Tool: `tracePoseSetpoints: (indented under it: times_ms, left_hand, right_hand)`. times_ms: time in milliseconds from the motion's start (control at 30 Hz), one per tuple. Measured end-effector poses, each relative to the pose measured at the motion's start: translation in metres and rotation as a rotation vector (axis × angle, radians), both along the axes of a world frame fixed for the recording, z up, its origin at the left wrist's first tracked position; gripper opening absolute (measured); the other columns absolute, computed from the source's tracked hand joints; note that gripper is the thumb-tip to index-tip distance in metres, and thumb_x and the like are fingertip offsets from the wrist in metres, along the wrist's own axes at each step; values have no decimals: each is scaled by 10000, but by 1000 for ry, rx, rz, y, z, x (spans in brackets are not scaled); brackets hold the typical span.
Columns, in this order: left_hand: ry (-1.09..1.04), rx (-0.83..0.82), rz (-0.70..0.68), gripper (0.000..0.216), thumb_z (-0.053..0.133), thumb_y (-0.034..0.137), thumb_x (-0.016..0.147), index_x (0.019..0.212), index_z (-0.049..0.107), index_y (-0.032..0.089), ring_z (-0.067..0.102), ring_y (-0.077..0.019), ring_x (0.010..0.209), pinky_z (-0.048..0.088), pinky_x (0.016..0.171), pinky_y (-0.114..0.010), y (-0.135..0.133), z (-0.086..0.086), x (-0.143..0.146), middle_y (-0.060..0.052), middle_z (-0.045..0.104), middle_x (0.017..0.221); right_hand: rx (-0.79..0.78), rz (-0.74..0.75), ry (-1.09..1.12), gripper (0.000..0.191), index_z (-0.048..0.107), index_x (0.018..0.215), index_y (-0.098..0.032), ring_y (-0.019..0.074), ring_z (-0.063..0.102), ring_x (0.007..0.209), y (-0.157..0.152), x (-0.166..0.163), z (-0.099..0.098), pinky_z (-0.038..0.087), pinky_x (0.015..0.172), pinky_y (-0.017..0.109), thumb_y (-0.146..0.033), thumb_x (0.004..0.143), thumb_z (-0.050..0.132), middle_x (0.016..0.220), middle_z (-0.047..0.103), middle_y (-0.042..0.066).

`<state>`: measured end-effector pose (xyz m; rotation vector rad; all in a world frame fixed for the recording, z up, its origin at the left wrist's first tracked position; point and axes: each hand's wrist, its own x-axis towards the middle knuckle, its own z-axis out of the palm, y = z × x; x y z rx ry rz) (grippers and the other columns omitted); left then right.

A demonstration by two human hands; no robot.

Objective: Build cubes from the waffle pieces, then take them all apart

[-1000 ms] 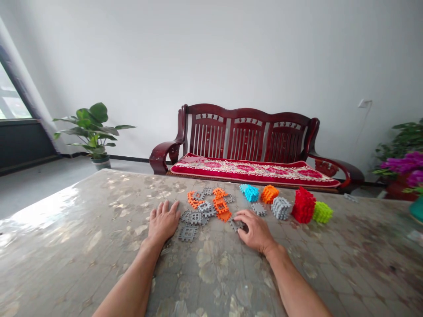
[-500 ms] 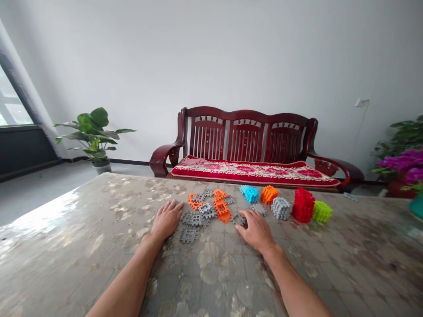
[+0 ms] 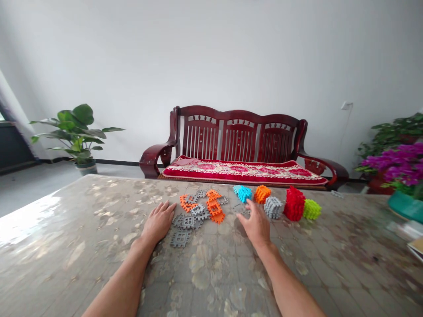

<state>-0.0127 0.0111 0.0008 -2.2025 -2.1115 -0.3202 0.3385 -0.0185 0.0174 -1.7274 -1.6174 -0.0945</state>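
My left hand (image 3: 159, 222) lies flat and open on the table (image 3: 82, 229), its fingertips touching a loose heap of flat grey tiles (image 3: 190, 220) and orange tiles (image 3: 214, 206). One grey tile (image 3: 180, 238) sits just right of its wrist. My right hand (image 3: 256, 224) hovers slightly above the table and casts a shadow. Its thumb and fingers are closed on a small grey tile (image 3: 243, 211), held near the grey cube (image 3: 273, 207). Built cubes stand in a row behind: cyan (image 3: 243, 193), orange (image 3: 261, 193), grey, red (image 3: 294, 203) and lime green (image 3: 311, 209).
A dark wooden bench (image 3: 238, 141) with a red cushion stands beyond the table's far edge. A leafy potted plant (image 3: 75, 130) is at the back left. Purple flowers in a teal pot (image 3: 401, 193) and some papers (image 3: 414, 240) sit at the table's right edge.
My right hand has moved forward from the near edge of the heap toward the grey cube, taking the grey tile with it and lifting a little. The left hand stayed put; the view panned right.
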Motion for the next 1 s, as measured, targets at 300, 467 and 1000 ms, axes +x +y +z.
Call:
tracePoseSetpoints:
  times_ms: [300,467,1000]
  left_hand:
    - [14,-1,-4,494,298,284,982,1417,531,254,420,-273,1397,345,1141,-412,0,4,4,-98,487,1497]
    - [24,15,-14,495,290,287,984,1411,537,243,432,-274,1387,351,1137,-411,0,4,3,-109,500,1484]
    - [30,42,60,481,298,280,971,1381,550,256,441,-294,1340,336,1104,-479,-4,6,30,-127,523,1438]
  right_hand:
    - [-64,-241,-71,534,540,1278,-189,261,616,979,3,27,7,401,779,321,-373,796,678,1095,718,62]
    - [-105,-287,-120,556,530,1302,-158,285,616,986,5,29,6,408,769,341,-375,813,682,1089,712,102]
    - [-26,451,-135,365,658,1150,-245,222,561,1121,-11,-51,2,434,1006,376,-129,809,600,1203,662,47]
